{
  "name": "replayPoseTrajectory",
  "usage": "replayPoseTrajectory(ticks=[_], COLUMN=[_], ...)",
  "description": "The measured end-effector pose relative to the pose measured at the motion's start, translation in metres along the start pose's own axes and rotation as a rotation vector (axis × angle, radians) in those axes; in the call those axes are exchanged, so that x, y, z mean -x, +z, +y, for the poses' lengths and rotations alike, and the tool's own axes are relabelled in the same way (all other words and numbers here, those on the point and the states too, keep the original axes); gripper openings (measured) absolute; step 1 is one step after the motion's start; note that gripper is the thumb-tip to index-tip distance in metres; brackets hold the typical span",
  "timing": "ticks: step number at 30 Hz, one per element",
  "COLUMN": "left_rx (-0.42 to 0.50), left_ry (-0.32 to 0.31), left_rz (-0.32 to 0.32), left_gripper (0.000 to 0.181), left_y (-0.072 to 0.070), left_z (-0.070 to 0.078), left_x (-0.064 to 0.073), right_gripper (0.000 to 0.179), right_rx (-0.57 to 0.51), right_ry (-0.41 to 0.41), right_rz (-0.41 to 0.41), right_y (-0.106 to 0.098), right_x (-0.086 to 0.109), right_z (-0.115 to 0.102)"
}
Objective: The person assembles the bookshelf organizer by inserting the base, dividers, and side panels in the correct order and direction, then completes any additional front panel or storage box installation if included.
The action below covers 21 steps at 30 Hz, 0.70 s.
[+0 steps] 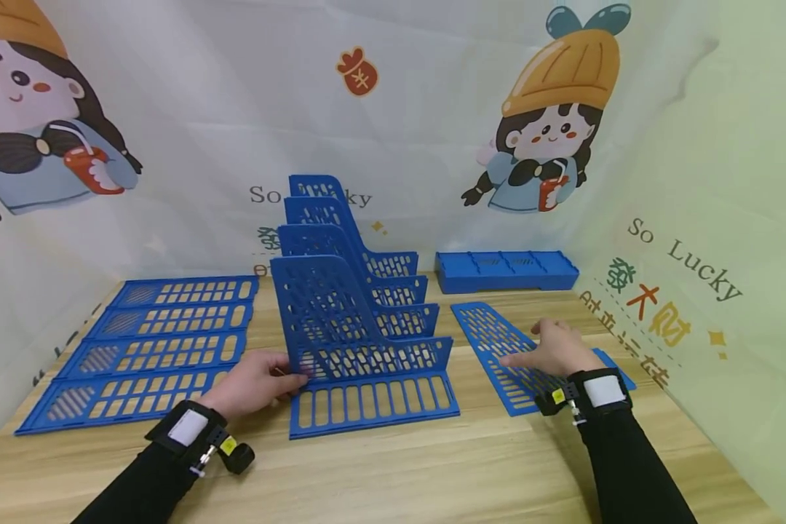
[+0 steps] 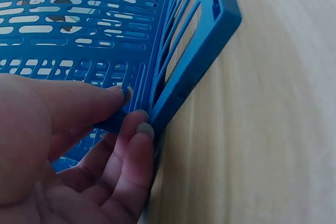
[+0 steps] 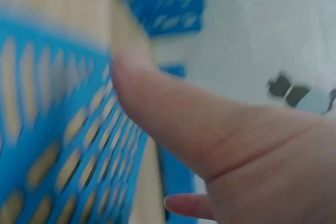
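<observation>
In the middle of the table stands a blue plastic file rack [image 1: 360,364], its several slotted dividers upright in a row. My left hand [image 1: 255,384] is at its near left corner; in the left wrist view the thumb [image 2: 89,98] and curled fingertips pinch the slotted plastic by the base edge. To the right, a loose blue slotted panel [image 1: 487,335] lies flat. My right hand [image 1: 560,349] is over this panel, thumb and fingers spread apart. The blurred right wrist view has the straight thumb [image 3: 163,108] overlapping the panel, with most other fingers hidden.
Several flat blue slotted panels [image 1: 164,331] lie side by side on the left. A long blue part [image 1: 507,273] with ridges stands at the back right. Behind the wooden table [image 1: 393,473] hangs a printed cloth [image 1: 406,138], which also covers the right side.
</observation>
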<state>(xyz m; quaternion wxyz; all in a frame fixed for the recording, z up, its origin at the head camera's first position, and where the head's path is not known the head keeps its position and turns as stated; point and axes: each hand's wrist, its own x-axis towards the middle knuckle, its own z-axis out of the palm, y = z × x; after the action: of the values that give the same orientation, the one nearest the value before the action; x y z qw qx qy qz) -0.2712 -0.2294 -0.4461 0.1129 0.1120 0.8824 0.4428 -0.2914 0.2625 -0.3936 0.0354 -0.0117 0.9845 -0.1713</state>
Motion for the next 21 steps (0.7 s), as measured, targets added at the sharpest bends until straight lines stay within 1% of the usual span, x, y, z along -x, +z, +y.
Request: replayPoseTrajectory(ticks=[2,5,8,11,13,15,16,19,21], left_rx=[0.006,0.014,0.016,0.010,0.005,0.004,0.007,0.010,0.010], left_ry=[-0.007,-0.009,-0.009,-0.006,0.003,0.005,0.005,0.004,0.002], left_rz=[-0.010,-0.018,-0.019,-0.011,-0.011,-0.010,-0.010,-0.013,-0.015], left_gripper=[0.025,0.026,0.027,0.027,0.028,0.028,0.028,0.028,0.028], left_y=[-0.001,-0.002,-0.002,-0.002,-0.001,-0.001,0.000,0.002,0.002], left_z=[0.000,-0.002,-0.003,-0.003,-0.003,-0.003,-0.003,-0.003,-0.003], left_x=[0.000,0.000,0.000,0.000,0.000,0.000,0.000,0.000,-0.001], right_gripper=[0.114,0.120,0.122,0.123,0.119,0.117,0.110,0.084,0.064], right_rx=[0.082,0.150,0.168,0.159,0.117,0.040,-0.016,-0.193,-0.284], right_ry=[0.038,0.050,0.064,0.060,0.049,0.029,0.019,-0.063,-0.126], right_rz=[-0.047,-0.052,-0.067,-0.066,-0.058,-0.049,-0.042,-0.004,0.017], right_y=[0.003,0.008,0.011,0.009,0.005,-0.002,-0.005,-0.015,-0.019], right_x=[-0.002,-0.008,-0.012,-0.011,-0.008,-0.004,-0.002,0.005,0.010], right_z=[0.016,0.027,0.030,0.030,0.031,0.032,0.032,0.031,0.030])
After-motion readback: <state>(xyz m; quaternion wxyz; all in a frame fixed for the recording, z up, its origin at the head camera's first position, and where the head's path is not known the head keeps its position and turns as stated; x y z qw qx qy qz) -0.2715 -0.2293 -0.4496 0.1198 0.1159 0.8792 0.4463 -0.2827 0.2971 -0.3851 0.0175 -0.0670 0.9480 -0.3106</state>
